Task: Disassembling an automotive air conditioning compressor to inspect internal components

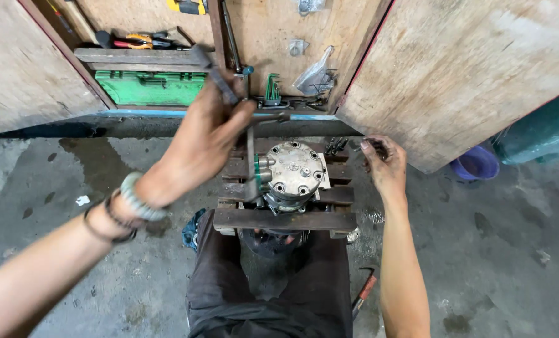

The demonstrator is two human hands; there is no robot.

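Observation:
A round grey metal compressor (292, 175) stands upright in a low wooden frame (284, 220) between my knees, its bolted end cap facing up. My left hand (201, 141) is raised above and left of it, shut on several long dark metal tools (249, 134) that hang down beside the compressor. At the frame's far right corner my right hand (384, 168) rests low, its fingers curled around small dark parts (377, 147). What exactly those parts are I cannot tell.
An open wooden cabinet (273, 37) ahead holds a green tool case (151, 87), pliers (138, 42), hex keys (272, 91) and plastic bags. Its doors swing out left and right. A blue bucket (475, 164) sits at right. A red-handled tool (364, 293) lies on the concrete floor.

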